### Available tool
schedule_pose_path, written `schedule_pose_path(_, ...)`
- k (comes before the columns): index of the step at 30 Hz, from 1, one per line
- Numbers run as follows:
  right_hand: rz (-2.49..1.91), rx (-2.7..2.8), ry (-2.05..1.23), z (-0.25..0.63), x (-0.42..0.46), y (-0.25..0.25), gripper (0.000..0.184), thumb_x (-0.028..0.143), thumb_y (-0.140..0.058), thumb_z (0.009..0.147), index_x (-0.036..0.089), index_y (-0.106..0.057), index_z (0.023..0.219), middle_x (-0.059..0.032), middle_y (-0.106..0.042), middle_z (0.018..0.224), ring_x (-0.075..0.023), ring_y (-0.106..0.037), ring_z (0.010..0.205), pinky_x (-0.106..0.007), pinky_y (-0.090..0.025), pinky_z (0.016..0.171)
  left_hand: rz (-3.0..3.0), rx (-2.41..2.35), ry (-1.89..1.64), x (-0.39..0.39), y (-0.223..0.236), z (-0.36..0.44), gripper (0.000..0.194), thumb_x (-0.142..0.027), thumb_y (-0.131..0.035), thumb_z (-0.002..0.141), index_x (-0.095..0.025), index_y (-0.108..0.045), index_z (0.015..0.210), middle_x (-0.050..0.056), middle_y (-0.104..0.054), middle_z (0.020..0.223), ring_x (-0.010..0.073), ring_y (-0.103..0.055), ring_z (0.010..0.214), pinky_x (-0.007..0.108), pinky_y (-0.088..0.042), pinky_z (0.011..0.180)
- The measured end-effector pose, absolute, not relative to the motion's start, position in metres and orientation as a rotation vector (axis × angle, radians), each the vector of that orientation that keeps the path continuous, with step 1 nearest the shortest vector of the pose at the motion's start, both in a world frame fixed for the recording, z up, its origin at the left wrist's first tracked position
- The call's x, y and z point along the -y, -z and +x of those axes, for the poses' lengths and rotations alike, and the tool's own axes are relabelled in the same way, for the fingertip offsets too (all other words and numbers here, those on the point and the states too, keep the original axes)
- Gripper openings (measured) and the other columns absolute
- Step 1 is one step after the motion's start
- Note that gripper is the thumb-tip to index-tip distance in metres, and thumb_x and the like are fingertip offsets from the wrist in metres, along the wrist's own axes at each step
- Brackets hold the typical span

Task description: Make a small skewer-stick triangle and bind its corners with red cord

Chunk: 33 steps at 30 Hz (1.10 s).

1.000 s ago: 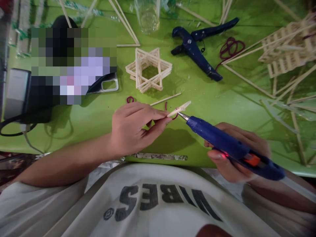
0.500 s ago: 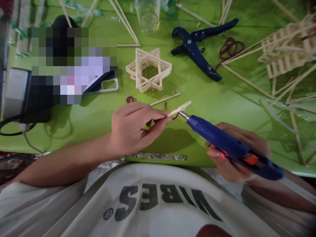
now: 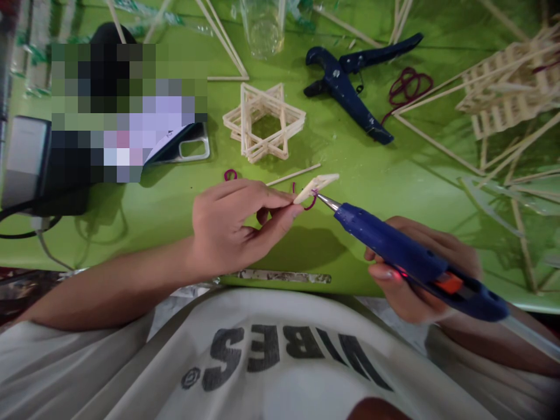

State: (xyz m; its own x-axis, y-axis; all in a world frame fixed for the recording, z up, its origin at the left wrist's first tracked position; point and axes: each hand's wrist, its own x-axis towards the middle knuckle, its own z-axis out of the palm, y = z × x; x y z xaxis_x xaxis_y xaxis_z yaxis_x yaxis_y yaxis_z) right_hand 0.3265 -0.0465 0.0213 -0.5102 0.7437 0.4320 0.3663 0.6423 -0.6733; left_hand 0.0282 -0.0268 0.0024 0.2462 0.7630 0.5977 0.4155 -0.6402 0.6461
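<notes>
Between the thumb and fingers of my left hand is pinched a small flat piece of joined wooden sticks. A dark purple string hangs from this piece. My right hand is wrapped round a blue hot glue gun with a glowing red light and a clear glue stick at its rear. The metal nozzle points left, at or very close to the string on the wooden piece. Beyond my left hand lies a loose wooden stick, and a star-shaped stick frame stands farther back.
A dark blue cutter lies at the back, near a coil of purple string. Stick structures crowd the right. On the left are a phone case and a grey-and-black box with cables. A clear cup stands behind.
The wooden piece has tilted in my left hand and shows more of its flat side. The glue gun has shifted slightly right and down.
</notes>
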Motion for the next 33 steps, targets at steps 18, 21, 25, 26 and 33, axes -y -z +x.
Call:
schedule_pose_path(18, -0.823, 2.044, -0.556, 0.327, 0.044, -0.011, 0.015, 0.02, -0.084, 0.085, 0.022, -0.072, 0.093, -0.0062, -0.077, 0.081, -0.0233, -0.079, 0.066, -0.031, -0.066, 0.054, 1.349, -1.057, -1.129, 0.017, 0.016, 0.024, 0.044, -0.065, -0.084, 0.106, -0.024, -0.078, 0.092, 0.0, -0.077, 0.071, 0.0087, -0.061, 0.047, 0.023, -0.041, 0.038)
schedule_pose_path(21, -0.837, 2.02, -0.551, 0.325, 0.044, -0.01, 0.016, 0.022, -0.086, 0.083, 0.021, -0.072, 0.091, -0.0073, -0.077, 0.077, -0.0259, -0.082, 0.069, -0.032, -0.067, 0.057, 1.297, -0.981, -1.034, 0.012, 0.019, 0.021, 0.047, -0.068, -0.083, 0.106, -0.024, -0.077, 0.091, -0.001, -0.074, 0.067, 0.0099, -0.062, 0.048, 0.024, -0.044, 0.039)
schedule_pose_path(25, -0.802, 2.038, -0.551, 0.324, 0.044, -0.009, 0.016, 0.023, -0.087, 0.086, 0.019, -0.075, 0.096, -0.0084, -0.079, 0.077, -0.0263, -0.083, 0.068, -0.031, -0.067, 0.055, 1.168, -0.887, -0.996, 0.009, 0.016, 0.022, 0.041, -0.061, -0.091, 0.102, -0.025, -0.078, 0.089, -0.001, -0.075, 0.07, 0.01, -0.064, 0.051, 0.024, -0.046, 0.041)
schedule_pose_path(26, -0.792, 2.032, -0.556, 0.324, 0.044, -0.009, 0.017, 0.023, -0.088, 0.086, 0.019, -0.075, 0.097, -0.0087, -0.079, 0.078, -0.0259, -0.083, 0.067, -0.03, -0.067, 0.054, 1.152, -0.875, -0.991, 0.009, 0.015, 0.023, 0.039, -0.06, -0.092, 0.102, -0.025, -0.079, 0.089, -0.002, -0.075, 0.07, 0.0099, -0.065, 0.052, 0.024, -0.047, 0.042)
schedule_pose_path(33, -0.826, 2.06, -0.534, 0.321, 0.044, -0.016, 0.014, 0.026, -0.085, 0.086, 0.022, -0.076, 0.097, -0.0051, -0.078, 0.075, -0.0249, -0.081, 0.068, -0.031, -0.069, 0.055, 1.077, -0.894, -0.943, 0.009, 0.015, 0.024, 0.042, -0.062, -0.097, 0.096, -0.025, -0.078, 0.088, -0.002, -0.07, 0.065, 0.0101, -0.06, 0.05, 0.025, -0.046, 0.042)
